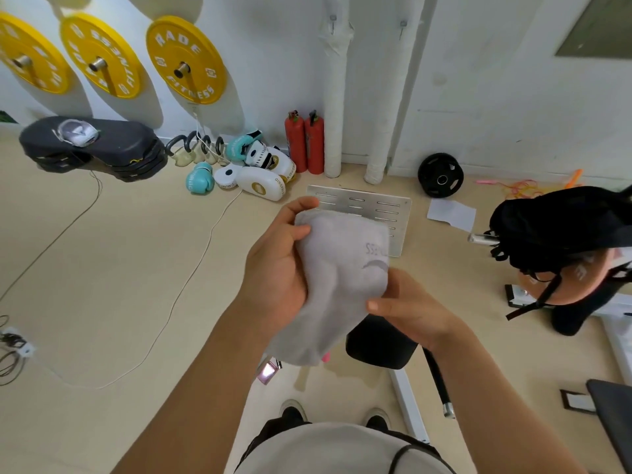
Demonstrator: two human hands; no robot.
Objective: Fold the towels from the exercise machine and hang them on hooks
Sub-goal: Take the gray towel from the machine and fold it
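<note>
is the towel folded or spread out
Folded: the towel is a narrow doubled bundle held between the left hand and right hand, lower end hanging loose.

- Both bare forearms are extended forward from the bottom edge of the view and brought together at its centre.
- The left hand (277, 268) is raised with the fingers curled over the upper edge of a grey towel (335, 278); the thumb is pressed against the near face of the cloth.
- The right hand (410, 309) is held lower, back turned upward, with the thumb laid along the towel's right edge and the cloth pinched there.
- The wrists are held slightly bent.
</note>
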